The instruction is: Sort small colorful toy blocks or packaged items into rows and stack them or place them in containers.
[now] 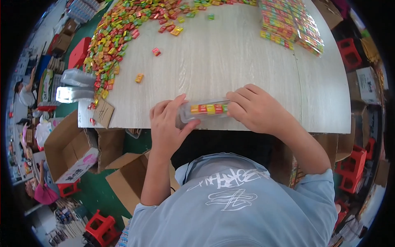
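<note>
Clear plastic container (pixel 205 103), lying lengthwise just above the counter's near edge, held a row of small wrapped pieces (pixel 207 109) in orange, red, yellow and green. The left hand (pixel 168 117) clasped its left end, thumb along the near side and fingers beyond; the right hand (pixel 251 109) had its fingers curled at the right end, and whether they pinched the container or a piece could not be told. Below the counter (pixel 214 57), at left, stood an open cardboard box (pixel 70 144), its visible interior brown and bare. On the counter's near left corner lay a cardboard scrap (pixel 103 113), with clear containers (pixel 76 94) stacked at the left edge. Farther off, a multicoloured heap (pixel 111 45) of wrapped pieces curved along the left and far sides; at far right lay transparent packs (pixel 284 24) filled with rows of similar pieces.
</note>
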The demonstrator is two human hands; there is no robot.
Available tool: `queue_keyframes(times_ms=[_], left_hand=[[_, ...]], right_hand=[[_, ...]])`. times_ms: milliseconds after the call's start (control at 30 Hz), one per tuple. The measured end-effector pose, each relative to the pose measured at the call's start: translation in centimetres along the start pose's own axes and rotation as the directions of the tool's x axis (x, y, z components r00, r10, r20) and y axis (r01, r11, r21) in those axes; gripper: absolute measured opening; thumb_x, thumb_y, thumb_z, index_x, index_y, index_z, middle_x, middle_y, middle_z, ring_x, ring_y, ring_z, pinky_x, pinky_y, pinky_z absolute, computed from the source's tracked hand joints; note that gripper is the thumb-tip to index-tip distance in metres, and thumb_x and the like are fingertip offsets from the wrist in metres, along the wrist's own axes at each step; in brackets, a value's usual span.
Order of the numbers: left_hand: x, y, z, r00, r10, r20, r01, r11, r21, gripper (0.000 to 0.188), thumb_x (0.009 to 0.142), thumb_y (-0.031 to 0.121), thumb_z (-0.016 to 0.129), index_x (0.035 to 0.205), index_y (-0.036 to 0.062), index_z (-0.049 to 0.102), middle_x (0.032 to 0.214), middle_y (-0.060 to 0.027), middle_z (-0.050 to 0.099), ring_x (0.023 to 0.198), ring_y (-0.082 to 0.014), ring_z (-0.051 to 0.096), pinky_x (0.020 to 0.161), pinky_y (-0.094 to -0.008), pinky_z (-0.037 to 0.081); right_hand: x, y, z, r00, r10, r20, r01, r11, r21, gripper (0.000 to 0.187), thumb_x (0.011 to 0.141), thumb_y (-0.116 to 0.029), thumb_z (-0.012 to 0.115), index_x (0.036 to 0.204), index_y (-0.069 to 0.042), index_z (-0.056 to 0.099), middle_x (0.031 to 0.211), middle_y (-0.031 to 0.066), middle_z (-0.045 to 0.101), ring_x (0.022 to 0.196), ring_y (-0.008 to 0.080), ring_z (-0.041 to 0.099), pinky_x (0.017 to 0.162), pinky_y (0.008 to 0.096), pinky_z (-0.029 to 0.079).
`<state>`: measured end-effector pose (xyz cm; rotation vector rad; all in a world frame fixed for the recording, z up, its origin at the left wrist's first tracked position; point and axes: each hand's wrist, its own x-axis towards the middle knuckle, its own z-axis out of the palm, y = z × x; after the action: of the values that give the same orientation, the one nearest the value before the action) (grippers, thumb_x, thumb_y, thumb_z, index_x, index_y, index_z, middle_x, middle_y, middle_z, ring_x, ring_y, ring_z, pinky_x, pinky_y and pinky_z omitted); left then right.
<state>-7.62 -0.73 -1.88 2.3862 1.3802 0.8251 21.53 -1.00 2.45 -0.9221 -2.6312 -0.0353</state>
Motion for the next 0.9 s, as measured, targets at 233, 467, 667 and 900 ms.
queue_keyframes(times_ms=[233, 467, 667, 900], left_hand=[[0.0, -0.1, 0.3, 0.999, 0.040, -0.029, -0.038, 0.998, 0.054, 0.068, 0.084, 0.047, 0.084, 0.138, 0.0099, 0.065, 0.115, -0.0018, 0.074, 0.113, -0.0251, 0.061, 0.102, -0.0432, 0.042], [0.0, 0.0, 0.0, 1.000, 0.025, -0.018, -0.024, 0.999, 0.035, 0.059, 0.083, 0.040, 0.086, 0.131, 0.0109, 0.067, 0.118, -0.0034, 0.073, 0.118, -0.0277, 0.059, 0.106, -0.0443, 0.041], [0.0, -0.1, 0.4, 0.997, 0.068, -0.045, -0.063, 0.993, 0.099, 0.053, 0.088, 0.048, 0.080, 0.127, 0.0136, 0.068, 0.127, -0.0028, 0.067, 0.117, -0.0261, 0.059, 0.101, -0.0424, 0.041], [0.1, -0.1, 0.4, 0.996, 0.071, -0.051, -0.066, 0.994, 0.092, 0.052, 0.088, 0.049, 0.078, 0.126, 0.0130, 0.068, 0.127, -0.0032, 0.066, 0.117, -0.0269, 0.059, 0.102, -0.0425, 0.041]], right_hand=[[-1.5, 0.6, -0.4, 0.999, -0.020, 0.040, 0.021, 1.000, -0.015, 0.023, 0.086, -0.019, 0.075, 0.091, -0.005, 0.058, 0.122, 0.0146, 0.069, 0.108, 0.0301, 0.067, 0.096, 0.0428, 0.053], [-3.5, 1.6, -0.9, 0.990, 0.106, 0.097, -0.107, 0.994, 0.003, 0.026, 0.085, -0.019, 0.078, 0.101, -0.006, 0.063, 0.133, 0.0140, 0.065, 0.115, 0.0323, 0.065, 0.099, 0.0444, 0.053], [-5.3, 2.3, -1.1, 0.972, 0.208, 0.108, -0.212, 0.977, 0.028, 0.031, 0.085, -0.010, 0.077, 0.114, -0.006, 0.066, 0.133, 0.0136, 0.065, 0.118, 0.0344, 0.064, 0.101, 0.0456, 0.053], [-9.3, 3.7, -2.0, 0.921, 0.375, 0.104, -0.373, 0.927, -0.047, 0.035, 0.086, -0.006, 0.074, 0.120, -0.006, 0.065, 0.135, 0.0135, 0.065, 0.120, 0.0370, 0.063, 0.103, 0.0469, 0.051]])
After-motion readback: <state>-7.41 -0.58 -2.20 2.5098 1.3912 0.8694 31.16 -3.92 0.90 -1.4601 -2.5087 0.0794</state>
